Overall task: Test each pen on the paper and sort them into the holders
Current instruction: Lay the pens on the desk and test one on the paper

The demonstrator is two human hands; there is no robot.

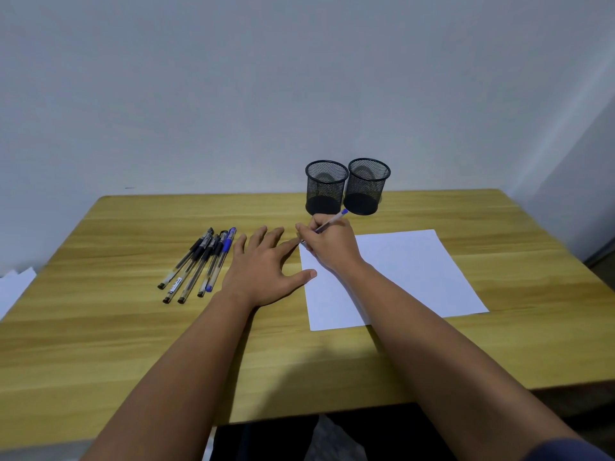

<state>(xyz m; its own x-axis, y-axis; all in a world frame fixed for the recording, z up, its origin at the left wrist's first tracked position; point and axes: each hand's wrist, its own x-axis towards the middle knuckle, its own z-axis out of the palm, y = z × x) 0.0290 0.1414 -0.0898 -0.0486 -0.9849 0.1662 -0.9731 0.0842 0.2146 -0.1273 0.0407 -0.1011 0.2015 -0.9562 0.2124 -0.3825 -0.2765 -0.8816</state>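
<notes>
A white sheet of paper (409, 274) lies on the wooden table (133, 334). My right hand (329, 244) grips a blue-ended pen (329, 221) in a writing hold, its tip down at the paper's far left corner. My left hand (263, 264) lies flat with spread fingers beside the sheet, its thumb touching the paper's left edge. Several pens (199, 264), black and blue, lie in a bunch to the left of that hand. Two black mesh holders, one on the left (325, 188) and one on the right (366, 186), stand side by side at the back, and nothing shows inside them.
The table's back edge meets a plain wall right behind the holders. More white sheets (15, 287) lie off the table's left edge. The near table edge crosses the bottom of the view, with dark space beneath it.
</notes>
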